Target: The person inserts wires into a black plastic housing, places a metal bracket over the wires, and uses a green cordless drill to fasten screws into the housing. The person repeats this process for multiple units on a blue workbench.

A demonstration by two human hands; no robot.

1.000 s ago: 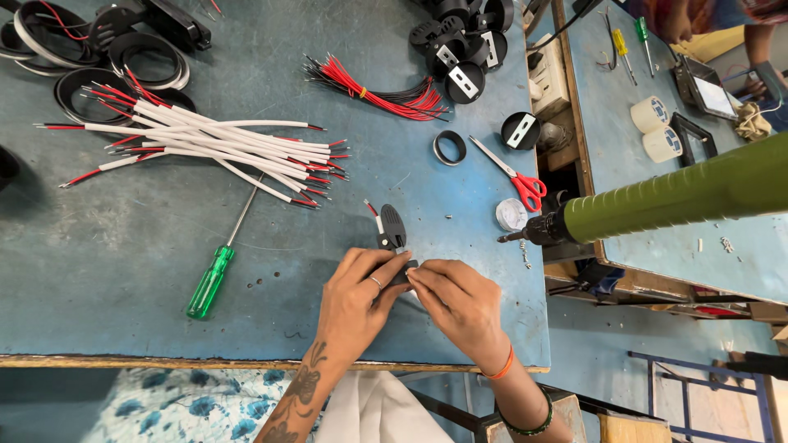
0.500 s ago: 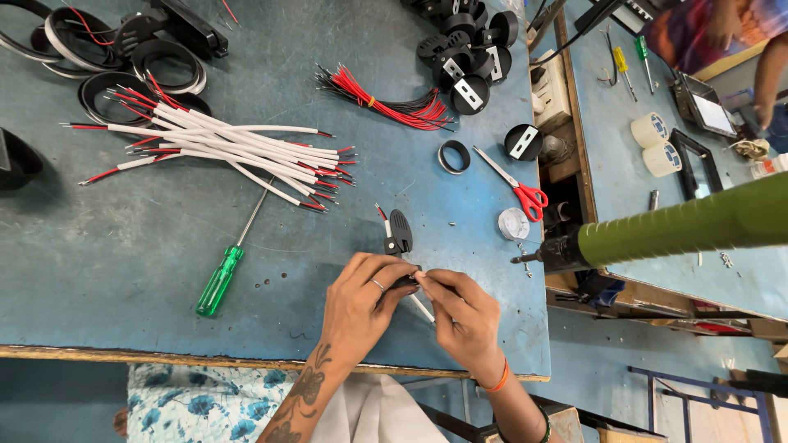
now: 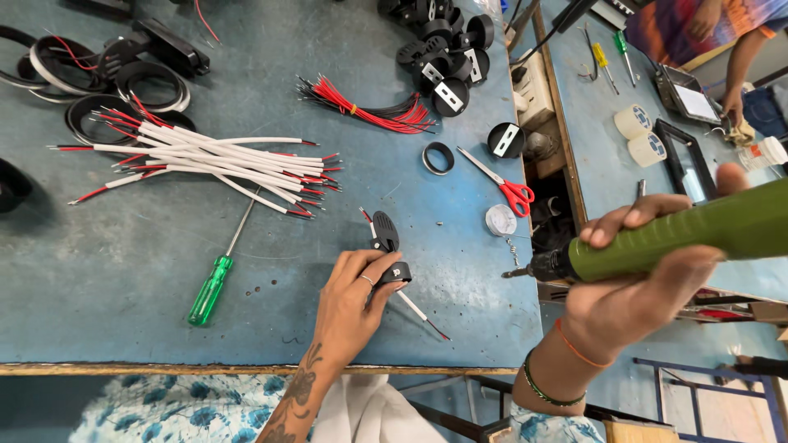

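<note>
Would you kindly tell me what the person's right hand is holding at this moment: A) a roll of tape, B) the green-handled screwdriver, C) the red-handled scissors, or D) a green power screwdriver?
D: the right hand wraps around the green power screwdriver, its bit pointing left.

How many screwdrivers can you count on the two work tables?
3. A green-handled screwdriver lies on the near blue table, left of the left hand. A yellow-handled screwdriver and a small green-handled one lie on the far table. Clutter may hide others.
</note>
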